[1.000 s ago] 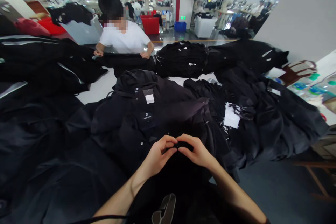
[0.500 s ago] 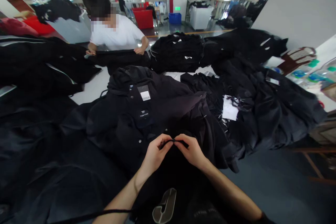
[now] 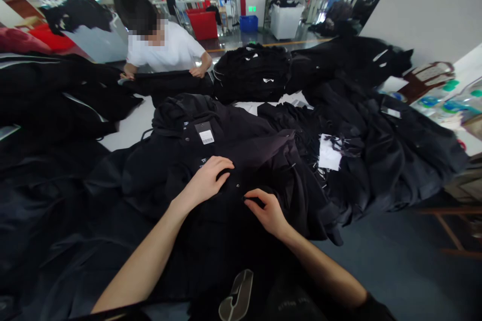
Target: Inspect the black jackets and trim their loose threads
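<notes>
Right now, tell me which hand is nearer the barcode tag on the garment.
Left. The left hand is just below the barcode tag in the view; the right hand is farther off, lower and to the right.

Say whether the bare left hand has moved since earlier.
Yes: the left hand has moved forward and left, closer to the white rectangular barcode tag on the black garment.

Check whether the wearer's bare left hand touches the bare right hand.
Apart. The head view shows black garment fabric, with a small round metal snap, between the left hand and the right hand.
</notes>
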Available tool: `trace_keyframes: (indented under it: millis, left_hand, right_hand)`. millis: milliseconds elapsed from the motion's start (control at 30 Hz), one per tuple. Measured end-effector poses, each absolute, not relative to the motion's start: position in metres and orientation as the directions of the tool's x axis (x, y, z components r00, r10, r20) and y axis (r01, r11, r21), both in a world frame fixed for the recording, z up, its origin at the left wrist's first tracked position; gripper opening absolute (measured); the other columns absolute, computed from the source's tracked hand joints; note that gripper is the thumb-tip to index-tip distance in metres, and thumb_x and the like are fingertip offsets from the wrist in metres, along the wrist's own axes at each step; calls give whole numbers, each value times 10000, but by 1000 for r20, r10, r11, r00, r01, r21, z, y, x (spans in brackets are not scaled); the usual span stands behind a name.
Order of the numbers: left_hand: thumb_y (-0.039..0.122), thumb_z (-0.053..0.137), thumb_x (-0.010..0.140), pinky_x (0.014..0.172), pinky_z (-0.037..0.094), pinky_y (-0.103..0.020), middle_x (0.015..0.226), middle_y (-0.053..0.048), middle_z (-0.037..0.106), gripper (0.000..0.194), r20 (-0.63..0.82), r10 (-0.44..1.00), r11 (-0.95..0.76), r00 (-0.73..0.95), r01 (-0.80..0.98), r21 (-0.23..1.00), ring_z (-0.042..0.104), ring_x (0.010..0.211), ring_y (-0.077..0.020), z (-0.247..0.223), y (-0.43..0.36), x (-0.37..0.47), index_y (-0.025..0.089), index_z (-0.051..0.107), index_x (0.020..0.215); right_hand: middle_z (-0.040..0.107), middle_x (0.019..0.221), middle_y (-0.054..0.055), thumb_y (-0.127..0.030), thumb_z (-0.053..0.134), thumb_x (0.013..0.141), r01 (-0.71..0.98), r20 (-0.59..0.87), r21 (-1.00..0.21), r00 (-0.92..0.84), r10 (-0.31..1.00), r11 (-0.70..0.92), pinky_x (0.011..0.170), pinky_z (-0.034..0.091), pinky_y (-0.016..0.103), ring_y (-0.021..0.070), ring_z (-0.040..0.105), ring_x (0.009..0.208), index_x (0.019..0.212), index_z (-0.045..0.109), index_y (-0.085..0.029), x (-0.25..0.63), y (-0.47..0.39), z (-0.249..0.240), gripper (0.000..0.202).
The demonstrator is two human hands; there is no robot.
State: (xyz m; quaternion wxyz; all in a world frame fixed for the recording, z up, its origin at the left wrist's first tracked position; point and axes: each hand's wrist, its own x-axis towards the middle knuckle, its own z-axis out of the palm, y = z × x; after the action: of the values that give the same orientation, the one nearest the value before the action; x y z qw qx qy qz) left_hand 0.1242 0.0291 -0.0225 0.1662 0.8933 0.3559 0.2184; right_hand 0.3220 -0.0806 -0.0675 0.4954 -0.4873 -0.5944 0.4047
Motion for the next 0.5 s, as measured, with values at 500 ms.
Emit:
trace_keyframes:
  millis: [500]
  left_hand:
    - [170,629,830,803,414,-391,1015,-104,644,174,-110,650,-760,752,644,-88,566,997,-283,-27,59,141,151,620,1003]
  right_hand:
    - [727,906,13,-230,617,880,203,108,-965,-260,959,164,745,499,234,150,672,823,955,716,-189,316,-76,-76,131]
